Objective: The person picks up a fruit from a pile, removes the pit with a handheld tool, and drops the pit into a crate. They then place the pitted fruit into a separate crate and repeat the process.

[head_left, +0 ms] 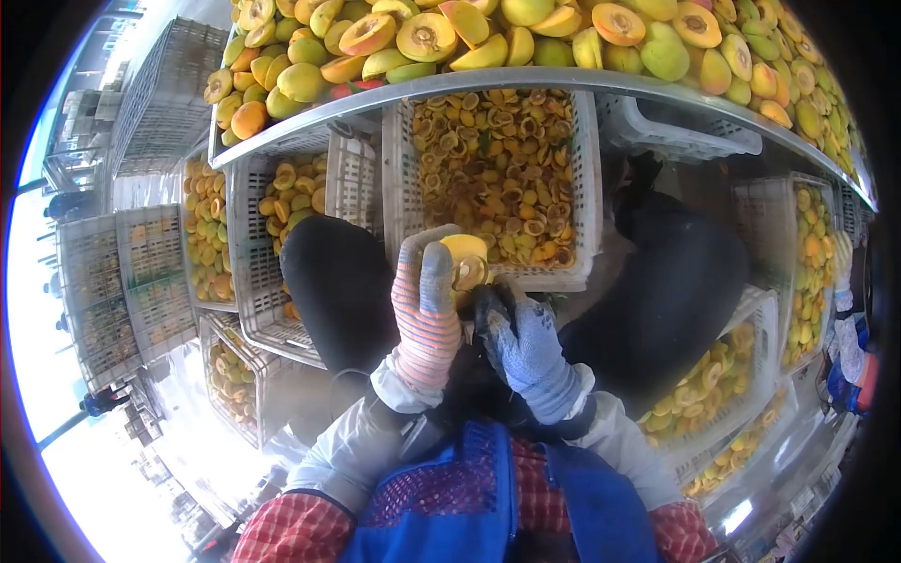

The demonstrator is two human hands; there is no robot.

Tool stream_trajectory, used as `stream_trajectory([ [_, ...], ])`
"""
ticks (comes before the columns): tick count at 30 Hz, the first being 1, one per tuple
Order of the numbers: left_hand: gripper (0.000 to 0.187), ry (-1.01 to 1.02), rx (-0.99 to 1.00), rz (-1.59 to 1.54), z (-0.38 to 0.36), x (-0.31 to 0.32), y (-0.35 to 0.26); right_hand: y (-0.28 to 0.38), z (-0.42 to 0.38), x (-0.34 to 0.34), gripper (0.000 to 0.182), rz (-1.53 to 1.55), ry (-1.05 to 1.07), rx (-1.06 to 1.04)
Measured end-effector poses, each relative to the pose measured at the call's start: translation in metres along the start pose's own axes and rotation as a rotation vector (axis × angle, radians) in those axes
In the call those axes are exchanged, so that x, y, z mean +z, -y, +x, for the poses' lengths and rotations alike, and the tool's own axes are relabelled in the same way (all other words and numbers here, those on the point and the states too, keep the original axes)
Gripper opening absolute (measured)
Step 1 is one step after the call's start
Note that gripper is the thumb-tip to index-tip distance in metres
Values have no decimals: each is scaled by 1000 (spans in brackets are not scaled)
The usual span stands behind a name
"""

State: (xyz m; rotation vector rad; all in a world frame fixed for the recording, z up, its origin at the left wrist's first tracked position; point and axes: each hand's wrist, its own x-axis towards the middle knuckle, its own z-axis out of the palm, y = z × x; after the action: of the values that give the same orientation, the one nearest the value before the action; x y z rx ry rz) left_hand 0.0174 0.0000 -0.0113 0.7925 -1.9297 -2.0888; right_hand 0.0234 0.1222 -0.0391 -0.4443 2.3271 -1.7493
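Observation:
My left hand (427, 314), in a striped orange and grey glove, holds a halved yellow fruit (466, 261) with its cut side and brown centre showing. Close beside it, my right hand (532, 352), in a blue-grey glove, has its fingers closed around a dark object (490, 310) whose shape is mostly hidden. Both hands are over my lap, just in front of a white crate (588, 188) filled with cut fruit pieces and hollowed halves.
A metal-edged table (375, 95) heaped with halved fruit (426, 38) spans the top. Fruit crates stand left (253, 281) and right (768, 342) of my knees. Stacked crates (122, 281) are at far left. At far right, another person's gloved hand (843, 267) shows.

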Motion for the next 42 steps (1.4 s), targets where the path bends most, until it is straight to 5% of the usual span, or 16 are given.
stream_trajectory([
  [15,27,16,-98,-4,4,-1,11,-45,-12,19,34,191,160,89],
  [18,24,75,-156,6,10,-4,10,-32,-15,12,34,754,250,670],
  [25,29,163,-9,146,8,-5,17,-24,-13,-5,28,1298,431,839],
  [29,34,550,-539,29,31,-32,-18,-44,-23,17,25,908,304,581],
  [31,35,478,-415,81,29,-34,-7,-43,-26,26,25,870,269,550],
  [36,34,342,-201,157,17,-27,8,-18,-19,2,30,1216,480,905],
  [42,32,233,0,135,4,-16,19,-10,-22,-1,38,1572,624,956],
])
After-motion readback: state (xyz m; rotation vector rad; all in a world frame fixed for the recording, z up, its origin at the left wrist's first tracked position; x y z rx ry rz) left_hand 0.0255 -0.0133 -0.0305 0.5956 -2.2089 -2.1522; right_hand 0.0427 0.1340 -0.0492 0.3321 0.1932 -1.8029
